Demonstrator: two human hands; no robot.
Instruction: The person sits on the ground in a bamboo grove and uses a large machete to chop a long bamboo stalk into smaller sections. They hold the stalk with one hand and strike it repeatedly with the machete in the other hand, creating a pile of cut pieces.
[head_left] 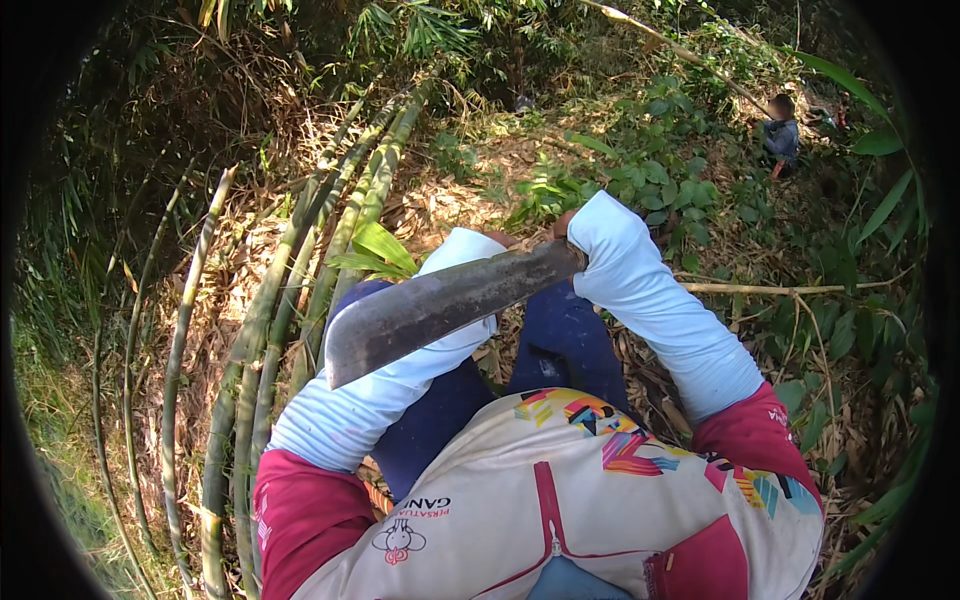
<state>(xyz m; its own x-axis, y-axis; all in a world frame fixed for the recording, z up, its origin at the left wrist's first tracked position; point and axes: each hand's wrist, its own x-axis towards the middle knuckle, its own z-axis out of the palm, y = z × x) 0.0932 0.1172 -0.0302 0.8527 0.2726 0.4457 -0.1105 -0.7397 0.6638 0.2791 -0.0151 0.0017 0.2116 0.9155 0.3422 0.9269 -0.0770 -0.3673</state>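
A machete [450, 308] with a broad, dark, worn blade slants across in front of me, its squared tip at the left above my left forearm. The blade's inner end meets my right hand [564, 224], which is closed around the handle; the pale blue sleeve covers most of that hand. Only a small part of my left hand [502, 239] shows past its sleeve, just beyond the blade. Its fingers are hidden, so whether it holds anything cannot be seen. Both forearms wear light blue arm covers.
Several green bamboo stalks [258, 330] rise close on my left. Dry leaves [465, 205] litter the ground ahead. A thin branch [790, 288] lies to the right, near leafy plants [655, 180]. Another person [781, 138] is at the far right, beside a long slanting pole [690, 55].
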